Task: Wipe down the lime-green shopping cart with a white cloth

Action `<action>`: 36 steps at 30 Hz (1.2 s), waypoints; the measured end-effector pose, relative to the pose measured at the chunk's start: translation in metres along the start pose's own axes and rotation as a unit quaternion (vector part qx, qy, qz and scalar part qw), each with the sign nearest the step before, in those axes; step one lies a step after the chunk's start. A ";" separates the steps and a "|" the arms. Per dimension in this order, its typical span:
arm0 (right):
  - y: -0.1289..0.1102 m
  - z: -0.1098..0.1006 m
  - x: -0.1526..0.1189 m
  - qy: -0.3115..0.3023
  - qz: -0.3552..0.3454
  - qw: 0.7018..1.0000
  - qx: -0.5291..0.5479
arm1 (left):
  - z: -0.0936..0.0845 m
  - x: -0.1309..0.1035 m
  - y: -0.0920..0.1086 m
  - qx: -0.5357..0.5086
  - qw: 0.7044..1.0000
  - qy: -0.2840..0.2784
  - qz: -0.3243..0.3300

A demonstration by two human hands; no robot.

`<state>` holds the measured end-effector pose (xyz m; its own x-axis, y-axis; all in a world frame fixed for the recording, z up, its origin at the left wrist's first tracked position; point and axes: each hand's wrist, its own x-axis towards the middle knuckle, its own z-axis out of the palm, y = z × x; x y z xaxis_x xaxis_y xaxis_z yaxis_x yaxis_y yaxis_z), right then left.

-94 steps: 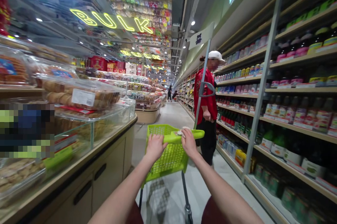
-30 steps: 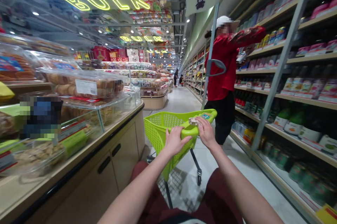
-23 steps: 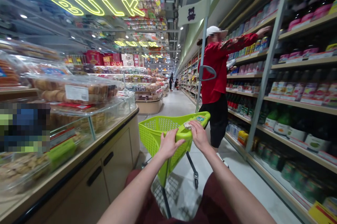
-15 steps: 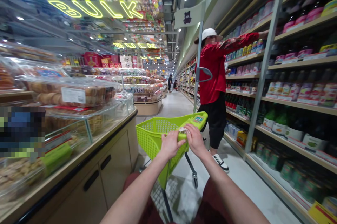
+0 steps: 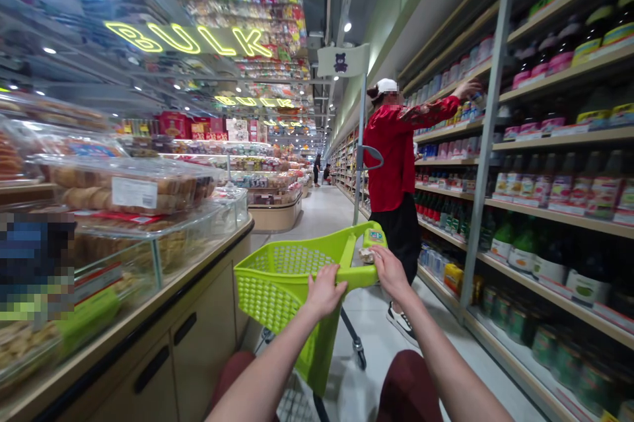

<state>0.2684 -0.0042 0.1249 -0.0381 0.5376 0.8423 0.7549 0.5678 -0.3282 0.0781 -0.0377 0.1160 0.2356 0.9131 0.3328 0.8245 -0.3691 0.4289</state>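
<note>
A bright green shopping cart (image 5: 277, 277) with a perforated plastic basket stands at an angle in front of me. Near the left end of its handle, my left hand (image 5: 325, 290) is closed over the green bar. My right hand (image 5: 391, 271) grips the right end of the handle. A crumpled white tissue-like piece (image 5: 366, 254) shows at the right fingertips; whether the fingers pinch it, I cannot tell. Beside it is a label (image 5: 375, 237) on the cart. A pole on the cart carries a small flag (image 5: 343, 61) with a bear on it.
At left runs a wooden counter (image 5: 208, 316) with plastic boxes of baked goods (image 5: 133, 187). A person in a red shirt (image 5: 391, 164) stands just past the cart, reaching toward shelves (image 5: 559, 211) of bottles and cans. The pale aisle floor (image 5: 317, 211) leads ahead, with other people far off.
My hands have moved apart along the handle, the right one going right. The cart has swung, showing more of its handle. The person in red has lowered the outstretched arm somewhat.
</note>
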 end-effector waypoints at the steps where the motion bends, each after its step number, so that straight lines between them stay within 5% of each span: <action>1: -0.001 0.001 0.000 0.000 -0.008 1.000 -0.013 | 0.001 0.001 -0.002 0.005 1.000 -0.005 0.000; 8: -0.022 0.008 -0.001 -0.032 -0.094 0.994 -0.052 | 0.005 0.004 -0.004 0.024 1.000 -0.012 -0.005; 15: -0.026 -0.002 0.003 -0.006 0.016 0.997 -0.074 | -0.002 0.005 -0.026 0.037 0.997 -0.010 -0.069; 21: -0.047 0.011 -0.013 -0.038 -0.098 0.988 -0.112 | -0.002 0.004 -0.023 0.084 0.995 0.021 -0.053; 27: -0.026 0.004 -0.009 -0.014 -0.074 0.991 -0.110 | 0.004 0.004 -0.016 0.084 0.994 0.031 -0.062; 32: -0.010 0.003 -0.006 0.014 -0.039 0.989 -0.139 | 0.022 0.000 -0.039 0.053 0.993 0.018 -0.102; 36: -0.024 0.026 -0.014 -0.038 -0.043 0.984 -0.167 | 0.032 -0.004 -0.058 0.074 0.992 -0.017 -0.103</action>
<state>0.2339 -0.0089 0.1102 -0.1507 0.5497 0.8217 0.9196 0.3829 -0.0875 0.0454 -0.0146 0.0628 0.0690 0.9729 0.2209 0.9229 -0.1463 0.3562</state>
